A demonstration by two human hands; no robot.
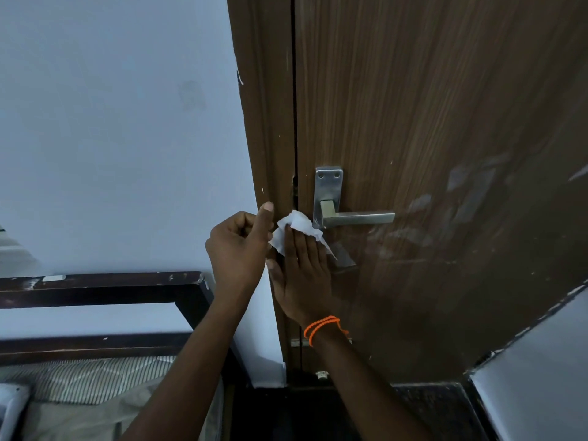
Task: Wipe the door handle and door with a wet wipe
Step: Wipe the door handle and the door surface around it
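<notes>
A brown wooden door (429, 122) fills the right half, with a silver lever handle (356, 218) on a metal backplate. A white wet wipe (294, 227) is bunched just left of the backplate, near the door's edge. My right hand (302, 272), with an orange thread at the wrist, lies flat with its fingers over the wipe. My left hand (238, 249) pinches the wipe's left edge, thumb raised. Pale smears show on the door to the right of the handle.
The brown door frame (267, 122) meets a pale blue wall (111, 122) on the left. A dark wooden bed frame (95, 288) with striped bedding sits at lower left. A pale wall corner (541, 377) juts in at lower right.
</notes>
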